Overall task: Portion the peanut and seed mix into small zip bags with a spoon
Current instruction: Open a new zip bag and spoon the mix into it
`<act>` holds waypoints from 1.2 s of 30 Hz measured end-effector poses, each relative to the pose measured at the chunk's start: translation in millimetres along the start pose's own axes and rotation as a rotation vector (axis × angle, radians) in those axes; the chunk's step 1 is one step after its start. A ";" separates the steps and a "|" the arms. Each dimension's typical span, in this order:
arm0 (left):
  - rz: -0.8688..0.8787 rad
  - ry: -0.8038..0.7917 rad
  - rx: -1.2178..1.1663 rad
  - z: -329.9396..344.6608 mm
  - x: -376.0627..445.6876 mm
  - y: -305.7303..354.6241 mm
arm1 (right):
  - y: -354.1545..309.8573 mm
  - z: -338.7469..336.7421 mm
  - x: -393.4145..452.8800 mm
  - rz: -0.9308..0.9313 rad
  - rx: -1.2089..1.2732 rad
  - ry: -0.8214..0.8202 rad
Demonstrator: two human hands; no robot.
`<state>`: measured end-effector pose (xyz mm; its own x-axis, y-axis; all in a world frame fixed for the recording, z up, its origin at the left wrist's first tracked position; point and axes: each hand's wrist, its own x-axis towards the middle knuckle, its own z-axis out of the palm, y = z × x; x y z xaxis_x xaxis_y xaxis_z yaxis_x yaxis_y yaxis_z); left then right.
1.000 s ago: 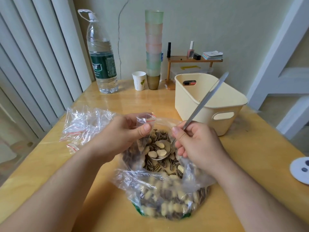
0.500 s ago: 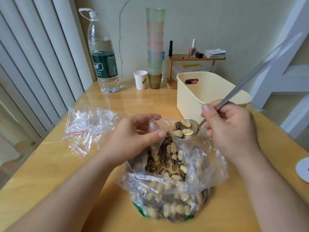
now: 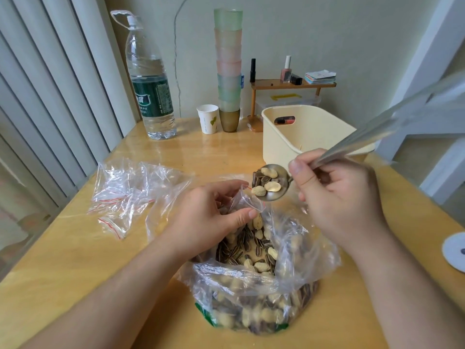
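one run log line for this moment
left hand: pinches small clear zip bag open | right hand: holds loaded metal spoon at bag mouth

The right hand (image 3: 339, 197) holds a loaded spoon (image 3: 270, 183) beside the small zip bag (image 3: 247, 201) pinched by the left hand (image 3: 211, 217).

left hand (image 3: 211, 217) pinching, right hand (image 3: 337, 197) gripping, raised

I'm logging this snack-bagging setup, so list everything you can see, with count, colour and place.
big bag of peanut and seed mix: one, clear, front centre
small zip bag: one, clear, red-striped, over the big bag
spoon: one, steel, loaded, above zip bag
spare zip bags: pile, clear, left
water bottle: one, green label, back left
paper cup: one, white
stacked cups: pastel, back
bin: one, cream
left hand: pinches zip bag
right hand: grips spoon
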<state>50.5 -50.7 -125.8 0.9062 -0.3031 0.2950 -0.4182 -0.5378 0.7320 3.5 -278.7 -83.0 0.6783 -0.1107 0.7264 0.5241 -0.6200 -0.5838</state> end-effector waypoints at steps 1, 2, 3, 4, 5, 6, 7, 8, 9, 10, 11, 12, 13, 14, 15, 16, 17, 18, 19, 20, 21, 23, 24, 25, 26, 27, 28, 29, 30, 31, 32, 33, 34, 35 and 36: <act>-0.006 0.000 -0.012 0.3 -0.1 0.1 | 0.5 0.7 -0.8 -0.073 -0.041 -0.016; -0.011 0.001 -0.022 0.6 -0.4 0.4 | 1.2 1.5 -1.6 -0.136 -0.079 -0.027; -0.015 0.004 -0.027 1.0 -0.5 1.0 | 2.6 2.6 -1.9 -0.189 -0.107 -0.036; -0.018 0.013 -0.025 1.7 -0.5 1.2 | 3.7 3.4 -1.8 -0.232 -0.121 -0.047; -0.022 0.025 -0.023 2.1 -1.1 2.3 | 4.7 4.3 -1.6 -0.264 -0.124 -0.061; -0.028 0.041 -0.023 2.4 -1.4 3.1 | 5.2 4.8 -1.5 -0.288 -0.127 -0.072; -0.035 0.053 -0.024 2.7 -1.3 3.4 | 5.3 5.3 -1.3 -0.306 -0.136 -0.078; -0.042 0.061 -0.028 3.2 -0.8 3.5 | 5.2 5.3 -1.4 -0.317 -0.142 -0.083; -0.047 0.062 -0.033 3.9 -0.3 2.8 | 4.8 5.7 -1.8 -0.316 -0.137 -0.092; -0.049 0.060 -0.042 4.3 -0.1 2.3 | 4.2 6.2 -2.1 -0.303 -0.118 -0.109; -0.050 0.059 -0.047 4.6 0.1 1.6 | 3.5 6.7 -2.6 -0.286 -0.089 -0.130; -0.048 0.057 -0.046 4.6 0.2 1.4 | 2.3 7.2 -3.4 -0.277 -0.064 -0.148; -0.042 0.056 -0.040 4.7 0.6 1.2 | 1.3 7.9 -4.0 -0.281 -0.055 -0.155; -0.039 0.057 -0.038 4.9 0.8 0.7 | 0.1 8.5 -4.7 -0.298 -0.061 -0.155; -0.040 0.056 -0.040 5.0 0.6 0.7 | -1.3 9.0 -4.9 -0.316 -0.064 -0.153; -0.043 0.052 -0.046 4.9 0.5 0.7 | -2.6 9.8 -5.2 -0.329 -0.057 -0.150; -0.044 0.042 -0.052 5.1 0.8 0.1 | -3.4 10.6 -5.5 -0.337 -0.046 -0.150; -0.045 0.031 -0.061 5.3 1.1 0.0 | -3.9 11.4 -6.1 -0.341 -0.037 -0.151; -0.047 0.020 -0.072 5.8 1.5 -0.4 | -3.9 12.1 -6.6 -0.343 -0.038 -0.150; -0.053 0.011 -0.089 6.1 1.7 -0.2 | -3.5 12.5 -6.8 -0.347 -0.049 -0.145; -0.060 0.007 -0.104 6.4 1.7 -0.4 | -2.8 12.6 -6.8 -0.354 -0.060 -0.137; -0.073 0.009 -0.138 6.0 1.2 0.4 | -1.6 11.9 -6.5 -0.358 -0.067 -0.124; -0.078 0.013 -0.164 5.8 1.0 0.9 | -1.3 11.5 -6.6 -0.354 -0.065 -0.122; -0.081 0.020 -0.191 5.8 0.8 1.4 | -1.1 11.4 -6.6 -0.349 -0.066 -0.120; -0.082 0.032 -0.213 5.5 0.7 3.2 | -1.0 11.8 -6.8 -0.344 -0.069 -0.118; -0.080 0.046 -0.225 5.2 0.6 4.1 | -0.7 12.3 -6.8 -0.341 -0.068 -0.117; -0.080 0.048 -0.233 5.0 0.6 4.4 | -0.6 13.0 -7.0 -0.339 -0.060 -0.118; -0.082 0.041 -0.238 4.6 0.6 4.7 | -0.4 13.7 -7.2 -0.342 -0.046 -0.121; -0.082 0.032 -0.245 3.8 0.5 6.0 | -0.2 14.2 -7.3 -0.345 -0.032 -0.123; -0.080 0.025 -0.258 2.9 0.5 6.6 | -0.2 14.5 -7.6 -0.345 -0.021 -0.125; -0.080 0.020 -0.273 2.2 0.5 6.9 | -0.2 14.6 -7.8 -0.342 -0.016 -0.125; -0.077 0.020 -0.285 1.9 0.0 7.7 | -0.3 14.4 -8.1 -0.340 -0.013 -0.125; -0.074 0.020 -0.298 1.6 -0.7 8.9 | -0.3 14.2 -8.4 -0.337 -0.009 -0.125; -0.075 0.024 -0.313 1.2 -1.1 9.3 | -0.5 14.1 -8.3 -0.333 -0.002 -0.125; -0.078 0.030 -0.328 0.8 -1.5 10.0 | -0.5 14.2 -8.2 -0.328 0.011 -0.123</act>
<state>44.9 -56.2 -119.4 0.9381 -0.2450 0.2450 -0.3096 -0.2754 0.9101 4.9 -266.5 -93.7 0.5293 0.1877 0.8274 0.7296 -0.5985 -0.3309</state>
